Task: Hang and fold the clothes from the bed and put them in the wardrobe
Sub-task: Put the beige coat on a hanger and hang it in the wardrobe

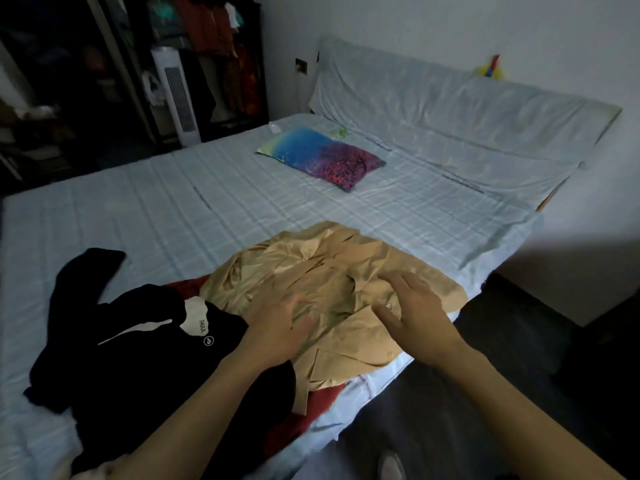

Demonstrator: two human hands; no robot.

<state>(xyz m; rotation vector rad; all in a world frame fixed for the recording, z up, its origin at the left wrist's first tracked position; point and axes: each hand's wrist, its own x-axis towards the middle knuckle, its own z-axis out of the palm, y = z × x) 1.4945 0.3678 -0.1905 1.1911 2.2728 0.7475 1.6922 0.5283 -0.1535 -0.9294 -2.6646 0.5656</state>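
**Spreading the tan shirt on the bed**

Both hands are reaching over the tan shirt [332,292], which is lying crumpled at the near right edge of the bed [207,209]. Left hand [277,327] is blurred, fingers apparently loose on the cloth; right hand [415,320] is hovering with fingers spread, gripping nothing. Likely step: flattening the shirt before folding. Next move is calling for smoothing, then finding collar and sleeves. A black garment [121,341] is lying just left, a red garment [318,403] peeking from beneath. A colourful pillow [322,157] is sitting farther off. The wardrobe [214,46] is standing far left, clothes hanging inside; room dim.
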